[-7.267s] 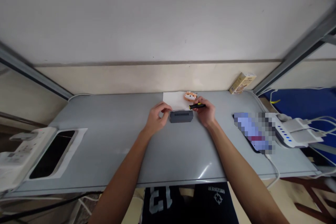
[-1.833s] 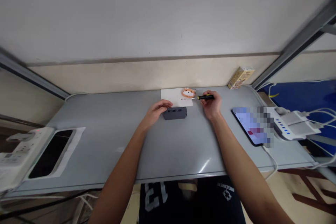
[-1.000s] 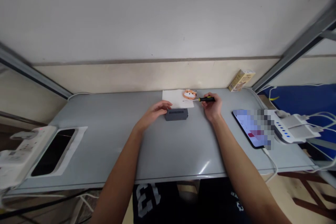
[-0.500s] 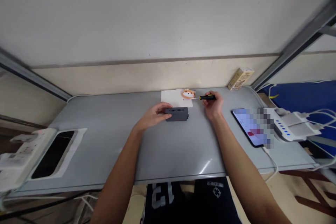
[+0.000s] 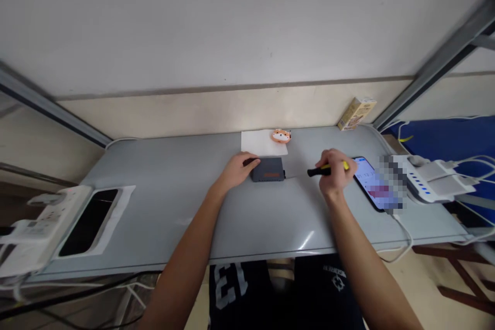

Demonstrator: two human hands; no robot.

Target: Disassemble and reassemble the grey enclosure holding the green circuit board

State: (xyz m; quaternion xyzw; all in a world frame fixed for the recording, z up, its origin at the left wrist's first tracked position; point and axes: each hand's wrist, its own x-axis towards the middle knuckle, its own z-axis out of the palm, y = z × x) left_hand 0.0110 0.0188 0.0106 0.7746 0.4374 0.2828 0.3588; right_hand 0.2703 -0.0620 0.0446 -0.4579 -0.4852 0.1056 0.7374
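A small dark grey box [image 5: 268, 170] with vent slots along its edge lies flat on the grey desk [image 5: 247, 221]. My left hand [image 5: 240, 169] grips its left end, thumb and fingers closed on the corner. In my right hand [image 5: 335, 171] is a screwdriver [image 5: 319, 170] with a black and yellow handle, the fingers wrapped round it. Its thin shaft points left at the box's right side, the tip close to a small black part there; whether they touch I cannot tell. Behind the box are a white paper sheet [image 5: 258, 143] and an orange animal-faced case [image 5: 281, 136].
Right of my right hand lies a lit phone [image 5: 371, 180] with a white cable, beside a white charging station [image 5: 433, 180]. A yellow carton [image 5: 356, 113] stands at the back right. To the left are a dark phone [image 5: 89, 221] and a white power strip [image 5: 50, 221].
The box has gone from standing on edge to lying flat, with an orange mark now showing on top. My right hand has moved right and nearer me, bringing the screwdriver level with the box's side.
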